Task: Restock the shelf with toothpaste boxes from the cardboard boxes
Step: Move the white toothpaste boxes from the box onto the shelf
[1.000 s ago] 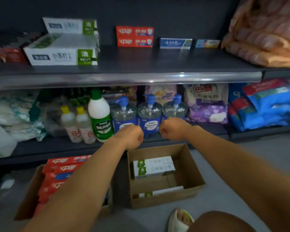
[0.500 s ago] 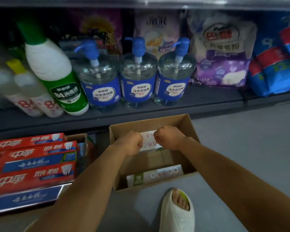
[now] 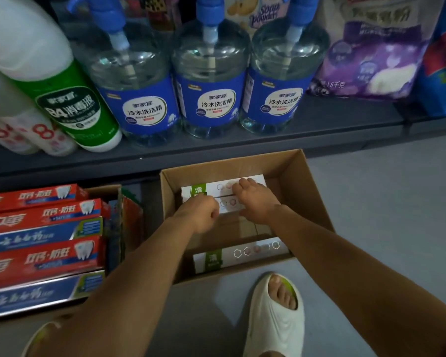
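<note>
Both forearms reach forward and down into an open cardboard box on the floor, directly below the shelf. Left hand: curled into a loose fist, knuckles up, resting at the near edge of two white-and-green toothpaste boxes lying side by side at the far end of the carton; whether it grips one cannot be told. Right hand: palm down, fingers bent over the top of the same pair, pressing on them, thumb side hidden. One further white-and-green toothpaste box lies flat against the carton's near wall, apart from both hands. To the left, a second carton holds red toothpaste boxes alternating with blue toothpaste boxes, stacked flat. On the shelf: three clear pump bottles with blue labels in a row, a white and green disinfectant bottle to their left, a purple powder bag to their right. A foot in a cream slipper stands just in front of the open carton.
</note>
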{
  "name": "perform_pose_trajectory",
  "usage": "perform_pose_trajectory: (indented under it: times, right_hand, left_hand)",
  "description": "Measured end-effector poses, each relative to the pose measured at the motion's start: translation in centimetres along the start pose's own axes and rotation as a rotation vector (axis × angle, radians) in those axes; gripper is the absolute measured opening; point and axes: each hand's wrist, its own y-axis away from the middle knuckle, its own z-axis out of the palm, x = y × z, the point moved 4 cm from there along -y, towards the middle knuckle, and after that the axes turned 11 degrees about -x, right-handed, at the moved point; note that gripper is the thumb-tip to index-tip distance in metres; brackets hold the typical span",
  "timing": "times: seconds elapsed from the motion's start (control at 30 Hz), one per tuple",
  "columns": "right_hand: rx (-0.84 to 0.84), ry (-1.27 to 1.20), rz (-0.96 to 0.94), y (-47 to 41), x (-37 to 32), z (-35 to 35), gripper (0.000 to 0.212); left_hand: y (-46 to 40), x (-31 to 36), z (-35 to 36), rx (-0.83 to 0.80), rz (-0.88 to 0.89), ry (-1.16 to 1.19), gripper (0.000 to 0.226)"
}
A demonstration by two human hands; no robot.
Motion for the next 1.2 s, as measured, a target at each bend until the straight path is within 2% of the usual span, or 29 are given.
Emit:
perform_pose_trajectory:
  times: [0.2, 0.47, 0.8, 0.97, 1.1, 1.2]
  right_hand:
    - [-0.020, 0.096, -0.027, 0.5, -0.2, 0.3, 0.076]
    - [-0.066, 0.152, -0.026, 1.0, 0.2, 0.3, 0.052]
    - [-0.009, 0.161, -0.007, 1.3, 1.7, -1.2, 0.063]
    - [0.001, 0.150, -0.006, 1.5, 2.1, -1.4, 0.060]
    - [0.010, 0.152, -0.016, 1.7, 2.0, -1.7, 0.058]
    - [0.013, 0.150, -0.016, 1.8, 2.0, -1.8, 0.059]
  left_hand:
    - [0.1, 0.8, 1.0, -0.012, 0.023, 0.026, 0.016]
    - [-0.2, 2.2, 3.7, -0.117, 0.058, -0.020, 0.021]
    - [-1.5, 3.0, 6.0, -0.254, 0.100, -0.163, 0.041]
    - [-1.8, 2.6, 6.1, -0.260, 0.125, -0.126, 0.039]
    - [-2.3, 2.2, 5.3, -0.200, 0.121, -0.104, 0.033]
    - [-2.3, 2.3, 5.2, -0.168, 0.122, -0.113, 0.037]
